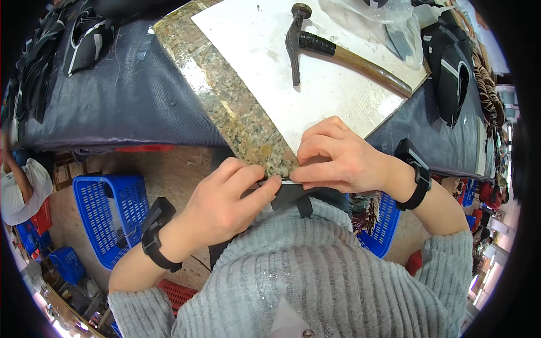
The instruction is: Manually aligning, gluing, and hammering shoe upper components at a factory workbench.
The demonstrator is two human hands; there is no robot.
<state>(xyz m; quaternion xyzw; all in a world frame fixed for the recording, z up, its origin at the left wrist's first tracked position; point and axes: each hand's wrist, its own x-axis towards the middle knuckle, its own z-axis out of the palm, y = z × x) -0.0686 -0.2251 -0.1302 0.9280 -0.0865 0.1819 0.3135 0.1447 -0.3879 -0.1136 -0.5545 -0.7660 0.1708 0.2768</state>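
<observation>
Both hands are at the near corner of a speckled granite slab [228,98], close to my body. My left hand [224,203] is closed, its thumb and forefinger pinching the edge of a black fabric piece [289,197] with a bit of white along it. From the other side my right hand [338,159] grips the same edge with its fingertips pressed together. Most of the black piece is hidden under the fingers and against my sweater. Beyond my hands, a shoemaker's hammer [366,69] with a wooden handle lies on a white board [265,56].
Black shoe uppers [87,45] lie on the dark covered table [146,107] at left, and another upper [451,84] at right. A clear plastic bag [408,28] sits at the board's far right. Blue baskets [107,219] stand on the floor; a person's arm [20,180] shows far left.
</observation>
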